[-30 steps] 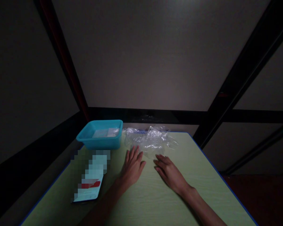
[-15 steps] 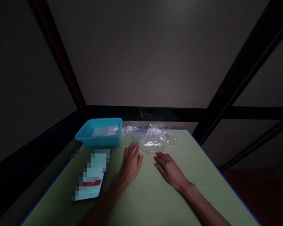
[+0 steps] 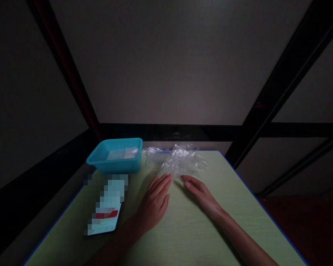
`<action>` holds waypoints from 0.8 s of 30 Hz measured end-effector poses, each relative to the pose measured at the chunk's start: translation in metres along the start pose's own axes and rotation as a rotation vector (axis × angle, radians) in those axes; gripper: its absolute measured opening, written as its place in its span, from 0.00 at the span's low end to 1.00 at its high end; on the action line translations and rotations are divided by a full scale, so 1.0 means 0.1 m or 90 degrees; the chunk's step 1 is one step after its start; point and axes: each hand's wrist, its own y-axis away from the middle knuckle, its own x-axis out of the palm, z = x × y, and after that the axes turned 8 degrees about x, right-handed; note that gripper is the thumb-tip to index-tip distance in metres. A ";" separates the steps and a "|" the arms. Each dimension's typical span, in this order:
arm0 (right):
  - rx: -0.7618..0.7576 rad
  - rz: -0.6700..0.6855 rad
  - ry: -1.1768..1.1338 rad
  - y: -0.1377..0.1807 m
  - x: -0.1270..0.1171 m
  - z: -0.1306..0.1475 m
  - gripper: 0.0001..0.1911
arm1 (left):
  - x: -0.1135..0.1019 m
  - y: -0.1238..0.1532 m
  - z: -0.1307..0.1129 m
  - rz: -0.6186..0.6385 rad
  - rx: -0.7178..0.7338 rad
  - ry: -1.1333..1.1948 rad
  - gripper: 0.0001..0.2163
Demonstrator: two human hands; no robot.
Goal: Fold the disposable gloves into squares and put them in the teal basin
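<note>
My left hand (image 3: 155,201) rests palm down on the pale green table (image 3: 183,229), fingers stretched out toward a heap of clear plastic bags (image 3: 180,160). Its fingertips reach the heap's near edge. My right hand (image 3: 199,192) lies flat just to the right, fingers extended and pointing at the same heap. Neither hand holds anything.
A teal plastic tub (image 3: 115,155) with something pale inside stands at the table's far left. In front of it lies a flat light-blue packet with a red mark (image 3: 107,210). Dark frame bars and a grey wall surround the table; its blue edge runs close on the right.
My left hand has turned and slid right, its fingertips now at the plastic heap. My right hand has edged forward toward the heap. The view has tipped slightly.
</note>
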 end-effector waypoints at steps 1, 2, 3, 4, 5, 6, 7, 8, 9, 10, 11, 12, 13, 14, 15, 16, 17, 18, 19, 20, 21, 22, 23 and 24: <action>0.050 0.001 -0.110 -0.01 0.00 0.02 0.19 | -0.03 0.02 -0.02 -0.001 0.024 -0.005 0.26; 0.097 0.003 -0.210 -0.01 0.00 0.04 0.15 | -0.05 0.04 -0.05 -0.004 0.048 -0.008 0.26; 0.141 0.006 -0.296 -0.01 -0.01 0.07 0.12 | -0.06 0.06 -0.07 -0.008 0.071 -0.010 0.26; 0.179 0.011 -0.364 -0.01 -0.01 0.09 0.08 | -0.08 0.08 -0.09 -0.012 0.092 -0.010 0.26; 0.210 0.019 -0.414 -0.01 -0.02 0.11 0.07 | -0.09 0.10 -0.11 -0.015 0.111 -0.009 0.25; 0.235 0.026 -0.450 0.00 -0.02 0.13 0.08 | -0.10 0.11 -0.14 -0.016 0.130 -0.006 0.25; 0.255 0.031 -0.475 0.00 -0.02 0.15 0.10 | -0.11 0.12 -0.16 -0.017 0.148 0.000 0.24; 0.269 0.034 -0.490 0.01 -0.02 0.17 0.11 | -0.11 0.12 -0.19 -0.014 0.166 0.009 0.23; 0.279 0.036 -0.499 0.02 -0.01 0.18 0.12 | -0.12 0.12 -0.22 -0.013 0.183 0.020 0.21; 0.285 0.040 -0.505 0.02 -0.01 0.19 0.12 | -0.13 0.11 -0.25 -0.013 0.199 0.034 0.20; 0.287 0.045 -0.508 0.03 0.00 0.20 0.12 | -0.14 0.11 -0.28 -0.016 0.213 0.049 0.18; 0.285 0.052 -0.509 0.04 0.00 0.20 0.11 | -0.14 0.09 -0.31 -0.021 0.223 0.065 0.17; 0.279 0.059 -0.509 0.05 0.01 0.20 0.11 | -0.15 0.08 -0.33 -0.025 0.233 0.081 0.15; 0.272 0.068 -0.505 0.05 0.01 0.20 0.12 | -0.15 0.07 -0.36 -0.028 0.241 0.097 0.14; 0.262 0.079 -0.499 0.06 0.01 0.20 0.12 | -0.15 0.06 -0.37 -0.029 0.248 0.111 0.14; 0.251 0.092 -0.490 0.07 0.01 0.20 0.13 | -0.15 0.06 -0.38 -0.029 0.258 0.122 0.13; 0.238 0.106 -0.482 0.08 0.01 0.19 0.13 | -0.14 0.07 -0.39 -0.031 0.271 0.132 0.13; 0.222 0.121 -0.474 0.09 0.01 0.18 0.12 | -0.13 0.09 -0.39 -0.034 0.282 0.143 0.13; 0.205 0.137 -0.467 0.10 0.01 0.18 0.11 | -0.12 0.12 -0.38 -0.046 0.287 0.156 0.15; 0.189 0.153 -0.463 0.11 0.00 0.18 0.09 | -0.11 0.15 -0.37 -0.069 0.281 0.172 0.16; 0.174 0.168 -0.463 0.12 0.00 0.18 0.08 | -0.10 0.20 -0.36 -0.097 0.261 0.190 0.18; 0.159 0.181 -0.466 0.14 -0.01 0.19 0.07 | -0.10 0.24 -0.35 -0.133 0.224 0.212 0.19; 0.145 0.191 -0.471 0.15 -0.02 0.20 0.06 | -0.10 0.27 -0.34 -0.169 0.173 0.239 0.19; 0.132 0.197 -0.476 0.17 -0.02 0.21 0.04 | -0.10 0.29 -0.33 -0.202 0.112 0.270 0.18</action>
